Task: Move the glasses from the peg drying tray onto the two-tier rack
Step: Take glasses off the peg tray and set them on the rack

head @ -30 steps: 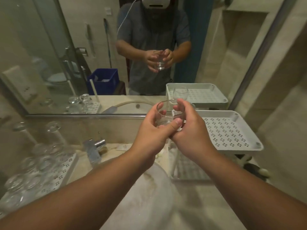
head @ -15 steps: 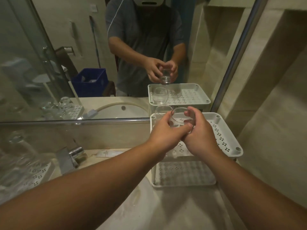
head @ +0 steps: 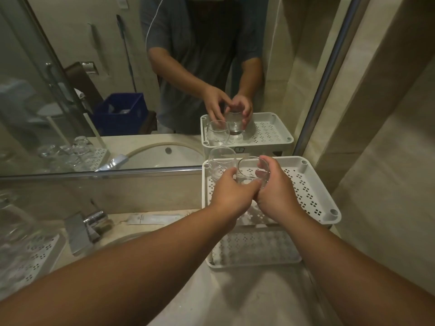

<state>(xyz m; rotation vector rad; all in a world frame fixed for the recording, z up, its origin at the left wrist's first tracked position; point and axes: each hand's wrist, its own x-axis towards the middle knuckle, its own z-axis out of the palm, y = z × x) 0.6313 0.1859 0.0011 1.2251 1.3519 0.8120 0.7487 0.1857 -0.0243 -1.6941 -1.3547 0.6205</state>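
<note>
Now | both hands' fingers [head: 259, 182] wrap glass [head: 253, 171] | over rack [head: 329, 208] top, nr 2nd glass [head: 221, 163]

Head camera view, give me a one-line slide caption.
Both hands, left and right, hold a clear glass over the rack's top tier, beside a glass already there.

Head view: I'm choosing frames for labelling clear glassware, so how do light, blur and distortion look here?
Head view: dim, warm light; wide-angle bending along the mirror frame; held glass and both hands sharp, as is the glass on the rack's top tier; the peg drying tray at the left edge is a blurred smear.
</note>
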